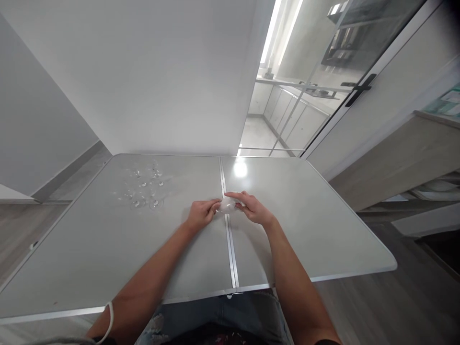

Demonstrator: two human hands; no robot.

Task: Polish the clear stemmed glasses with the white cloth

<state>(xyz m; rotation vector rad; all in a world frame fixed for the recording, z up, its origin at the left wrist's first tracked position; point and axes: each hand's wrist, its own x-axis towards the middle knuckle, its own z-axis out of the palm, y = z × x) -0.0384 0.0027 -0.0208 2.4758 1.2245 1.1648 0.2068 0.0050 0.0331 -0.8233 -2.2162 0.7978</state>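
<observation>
Between my two hands, over the metal seam of the table, is a small rounded, whitish see-through thing (227,206); its kind is hard to make out. My left hand (201,214) pinches its left end between thumb and fingers. On the other side, my right hand (252,208) holds it with the thumb low and the index finger stretched along its top edge. Several clear, glass-like pieces (157,203) stand in a loose group on the left half of the table, apart from both hands.
The pale folding table (89,258) has a metal rim and a metal centre seam (232,258). A white wall (172,96) rises behind it. To the right are a glass door with a black handle (360,89) and wooden shelving (391,153). A white cord (109,318) crosses by my left forearm.
</observation>
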